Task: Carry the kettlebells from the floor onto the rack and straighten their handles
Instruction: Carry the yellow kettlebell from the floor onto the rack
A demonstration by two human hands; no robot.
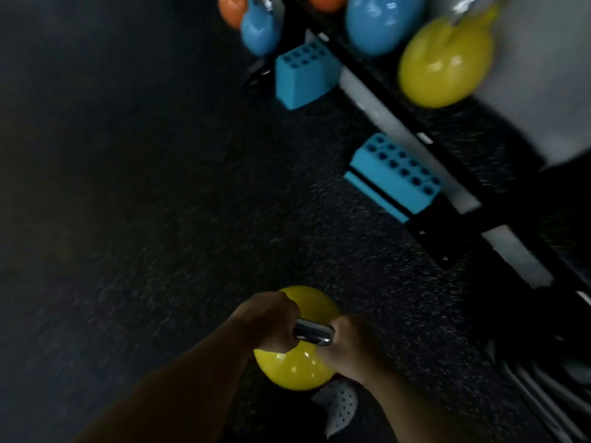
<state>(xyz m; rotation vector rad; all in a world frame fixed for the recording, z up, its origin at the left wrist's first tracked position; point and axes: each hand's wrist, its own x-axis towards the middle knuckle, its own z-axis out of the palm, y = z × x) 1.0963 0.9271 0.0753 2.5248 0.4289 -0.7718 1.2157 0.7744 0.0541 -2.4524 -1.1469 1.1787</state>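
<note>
A yellow kettlebell (295, 370) with a shiny metal handle (315, 334) hangs low in the middle of the view, over the dark floor. My left hand (268, 321) and my right hand (348, 343) both grip that handle, one at each end. At the top right, the black rack (361, 63) carries another yellow kettlebell (447, 63), a large blue kettlebell (382, 24) and a smaller blue kettlebell (260, 30). Orange kettlebells (232, 11) show at the top edge. The picture is blurred by motion.
Two blue perforated blocks (305, 75) (396, 177) stand on the floor by the rack's base rail (396, 135). A white perforated shoe (340, 407) shows below the held kettlebell. Dark speckled rubber floor (128, 187) spreads to the left. Something white (543, 91) fills the right edge.
</note>
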